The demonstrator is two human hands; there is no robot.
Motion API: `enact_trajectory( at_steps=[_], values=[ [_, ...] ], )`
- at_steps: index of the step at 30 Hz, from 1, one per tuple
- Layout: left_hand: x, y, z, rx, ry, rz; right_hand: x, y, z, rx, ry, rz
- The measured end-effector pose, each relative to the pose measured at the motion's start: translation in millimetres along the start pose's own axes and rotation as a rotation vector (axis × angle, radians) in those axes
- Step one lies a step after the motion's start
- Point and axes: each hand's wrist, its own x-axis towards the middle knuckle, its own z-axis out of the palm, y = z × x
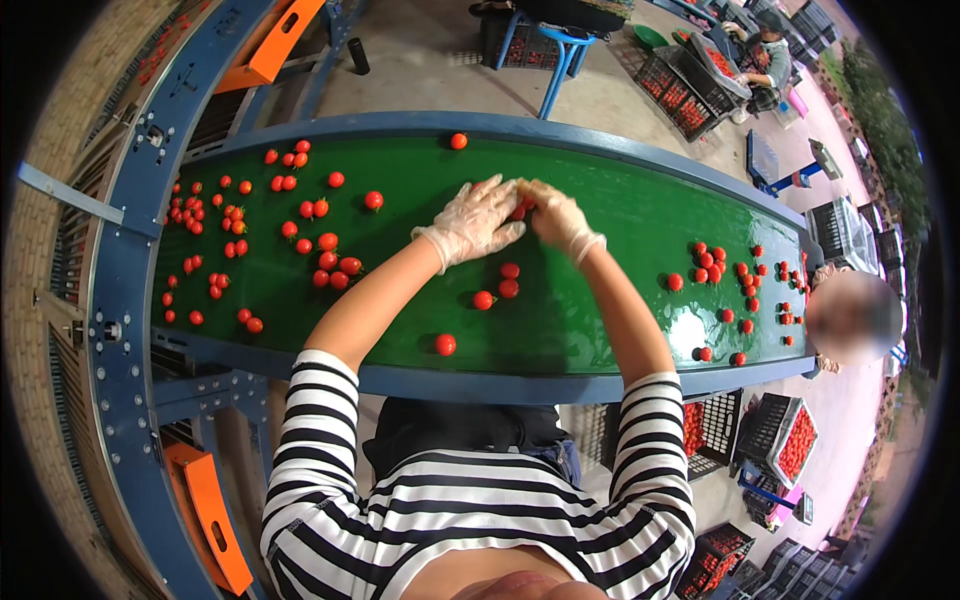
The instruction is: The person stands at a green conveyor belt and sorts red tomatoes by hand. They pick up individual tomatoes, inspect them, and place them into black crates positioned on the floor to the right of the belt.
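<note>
My left hand (474, 221), in a thin clear glove, is palm down over the green conveyor belt (600, 315), fingers stretched towards my right hand. My right hand (556, 217), also gloved, curls inward until the fingertips of both hands nearly meet. Between them are a few red cherry tomatoes (519, 213), partly covered; whether my right fingers grip any is hidden. Nearer to me lie a small group of tomatoes (509, 288) and a single tomato (445, 344). Another tomato (459, 141) rests by the far edge.
Blue metal rails (480, 386) border the belt. Many tomatoes (328, 260) are scattered leftward, others (706, 260) rightward. A blue machine frame (124, 300) stands left. Beyond the belt are a blue stool (568, 45), crates of tomatoes (686, 94) and a seated person (769, 67). Another person is at the right end.
</note>
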Motion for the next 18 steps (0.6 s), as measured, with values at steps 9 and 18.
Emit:
enact_trajectory(
  at_steps=[9, 18],
  values=[
    [-90, 29, -17, -0.036, -0.159, 0.165, -110, -85, 2, -0.130, -0.100, 0.011],
    [-195, 45, -46, -0.514, -0.172, 0.141, -207, -136, -14, 0.648, -0.083, 0.097]
  ],
)
